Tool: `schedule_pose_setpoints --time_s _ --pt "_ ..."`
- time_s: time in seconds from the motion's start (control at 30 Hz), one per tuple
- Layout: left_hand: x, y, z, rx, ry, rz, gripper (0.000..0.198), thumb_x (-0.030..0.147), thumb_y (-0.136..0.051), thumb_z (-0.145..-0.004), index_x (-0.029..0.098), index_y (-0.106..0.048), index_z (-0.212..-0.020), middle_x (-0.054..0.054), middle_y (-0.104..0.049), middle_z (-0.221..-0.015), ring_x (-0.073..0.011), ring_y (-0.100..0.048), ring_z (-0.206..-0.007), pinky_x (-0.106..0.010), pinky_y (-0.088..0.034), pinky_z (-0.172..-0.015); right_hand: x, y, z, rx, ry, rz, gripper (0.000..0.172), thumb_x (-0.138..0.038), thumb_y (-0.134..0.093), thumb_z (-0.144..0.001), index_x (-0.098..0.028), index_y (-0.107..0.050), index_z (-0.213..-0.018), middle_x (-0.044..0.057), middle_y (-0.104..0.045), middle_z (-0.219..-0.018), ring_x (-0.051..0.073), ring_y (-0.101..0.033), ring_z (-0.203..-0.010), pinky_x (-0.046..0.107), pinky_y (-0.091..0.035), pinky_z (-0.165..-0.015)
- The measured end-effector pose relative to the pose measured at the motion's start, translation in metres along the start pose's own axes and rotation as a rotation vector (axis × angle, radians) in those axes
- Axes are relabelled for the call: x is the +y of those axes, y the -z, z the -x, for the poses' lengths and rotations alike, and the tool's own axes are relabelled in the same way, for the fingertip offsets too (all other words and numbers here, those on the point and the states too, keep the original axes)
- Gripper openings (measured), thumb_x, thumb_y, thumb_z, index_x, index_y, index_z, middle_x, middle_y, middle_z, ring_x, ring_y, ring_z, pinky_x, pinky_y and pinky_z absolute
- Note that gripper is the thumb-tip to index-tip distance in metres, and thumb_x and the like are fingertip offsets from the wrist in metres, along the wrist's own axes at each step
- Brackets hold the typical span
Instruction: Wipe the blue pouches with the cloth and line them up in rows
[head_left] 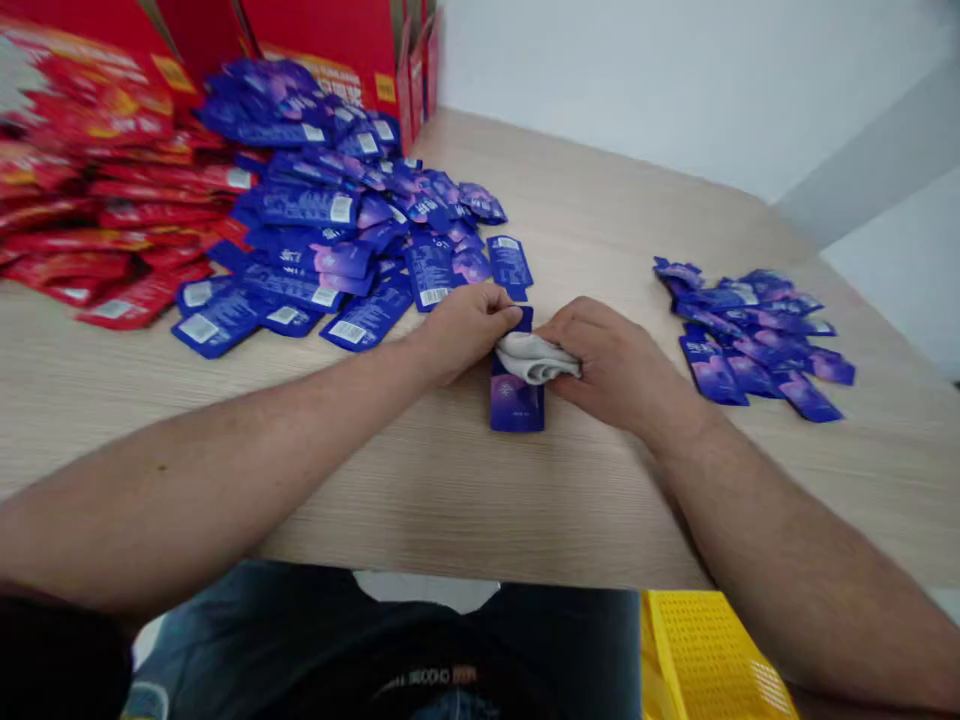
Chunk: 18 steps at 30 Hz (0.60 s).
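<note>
Your packet [517, 408] lies flat on the surface [420, 500], in from the middle of its front edge. It is dark blue, with a purple-pink patch and small white marks. Your right hand [611, 365] squeezes a whitish cloth [534, 358] over it. Your left hand [471, 328] touches its top; I can't tell if it pinches.

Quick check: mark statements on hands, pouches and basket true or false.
1. The right hand's grip holds a white cloth over a blue pouch. True.
2. That pouch stands upright. False: it lies on the wooden table.
3. Red pouches lie left of the larger blue pile. True.
4. The left hand's grip is on red pouches. False: it is at the blue pouch's far end.
5. The yellow basket sits on the table. False: it is below the table edge.
</note>
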<state>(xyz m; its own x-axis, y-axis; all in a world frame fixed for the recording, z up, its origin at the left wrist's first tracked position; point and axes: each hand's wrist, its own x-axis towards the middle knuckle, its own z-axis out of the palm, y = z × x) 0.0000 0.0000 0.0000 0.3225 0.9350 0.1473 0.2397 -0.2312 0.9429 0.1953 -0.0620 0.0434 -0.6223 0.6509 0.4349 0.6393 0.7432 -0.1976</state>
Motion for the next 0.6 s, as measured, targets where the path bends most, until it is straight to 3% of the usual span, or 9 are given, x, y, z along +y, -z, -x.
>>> schedule_pose_setpoints --time_s 0.17,0.23,0.3,0.4,0.47,0.6 --pt "0.007 0.004 0.003 -0.008 0.023 -0.066 0.018 0.028 -0.064 -0.090 0.018 -0.063 -0.075 0.002 -0.058 -0.069 -0.0121 -0.047 -0.064 -0.028 -0.033 -0.061 -0.024 0.014 0.001 -0.308 0.074 -0.163 0.026 -0.009 -0.072 -0.080 -0.020 -0.077 -0.103 0.007 -0.073 -0.101 0.022 -0.069 -0.093 0.033 -0.056 -0.082" --pt "0.008 0.004 0.003 -0.015 0.048 -0.042 0.018 0.027 -0.063 -0.090 0.018 -0.063 -0.075 0.002 -0.057 -0.067 -0.0117 -0.046 -0.062 -0.027 -0.033 -0.059 -0.026 0.015 0.002 -0.368 0.085 -0.192 0.026 -0.008 -0.073 -0.080 -0.021 -0.077 -0.102 0.005 -0.074 -0.100 0.021 -0.069 -0.092 0.032 -0.056 -0.082" --pt "0.007 0.002 0.002 -0.024 0.066 0.006 0.016 0.026 -0.063 -0.090 0.018 -0.062 -0.076 0.002 -0.057 -0.067 -0.0114 -0.047 -0.060 -0.026 -0.033 -0.057 -0.021 0.013 0.002 -0.292 0.048 -0.153 0.029 -0.008 -0.072 -0.080 -0.021 -0.077 -0.105 0.005 -0.074 -0.101 0.022 -0.069 -0.094 0.033 -0.055 -0.083" --pt "0.003 -0.001 0.001 -0.039 0.079 0.084 0.015 0.025 -0.064 -0.090 0.018 -0.061 -0.077 0.002 -0.058 -0.067 -0.0112 -0.048 -0.058 -0.025 -0.035 -0.054 -0.006 0.005 0.003 -0.024 -0.092 0.019 0.030 -0.011 -0.069 -0.082 -0.019 -0.076 -0.110 0.009 -0.073 -0.103 0.026 -0.068 -0.098 0.038 -0.054 -0.086" --pt "0.001 -0.003 0.000 -0.039 0.108 0.118 0.015 0.026 -0.063 -0.091 0.019 -0.060 -0.078 0.002 -0.057 -0.065 -0.0110 -0.047 -0.054 -0.025 -0.034 -0.051 0.005 -0.002 0.004 0.083 -0.155 0.078 0.029 -0.012 -0.068 -0.082 -0.018 -0.076 -0.109 0.011 -0.072 -0.102 0.028 -0.067 -0.098 0.040 -0.054 -0.085" --pt "-0.001 -0.002 0.000 -0.029 0.094 0.085 0.014 0.025 -0.065 -0.089 0.019 -0.060 -0.077 0.002 -0.057 -0.065 -0.0112 -0.048 -0.056 -0.025 -0.034 -0.052 0.008 -0.004 0.003 0.000 -0.120 -0.023 0.031 -0.011 -0.069 -0.078 -0.019 -0.075 -0.107 0.009 -0.072 -0.100 0.027 -0.067 -0.095 0.038 -0.055 -0.082"
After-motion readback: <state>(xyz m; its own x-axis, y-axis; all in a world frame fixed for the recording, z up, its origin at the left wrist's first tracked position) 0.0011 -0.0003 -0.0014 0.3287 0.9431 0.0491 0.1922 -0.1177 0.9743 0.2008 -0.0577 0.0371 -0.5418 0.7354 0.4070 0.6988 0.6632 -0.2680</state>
